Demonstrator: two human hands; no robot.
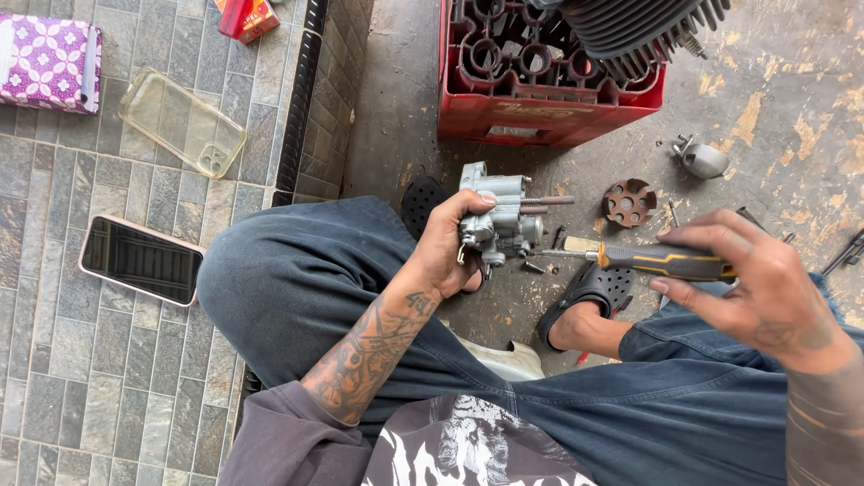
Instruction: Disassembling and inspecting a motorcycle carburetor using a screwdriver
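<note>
Carburettor (497, 216) gripped in left hand (445, 247), screwdriver (652, 262) in right hand (751, 288).

Left fingers wrapped around the grey metal body above the knee; right fingers closed on the yellow-black handle, tip at the carburettor's side. Likely rigid, fairly heavy, oily: best gripped by the body, clear of protruding studs. Beyond the fingers: red crate (549, 108), slotted disc (629, 202), loose screws on the floor (405, 99).

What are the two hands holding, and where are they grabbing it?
The left hand grips a grey metal engine part around its body. The right hand holds a screwdriver by its yellow-and-black handle, tip toward the part.
</note>
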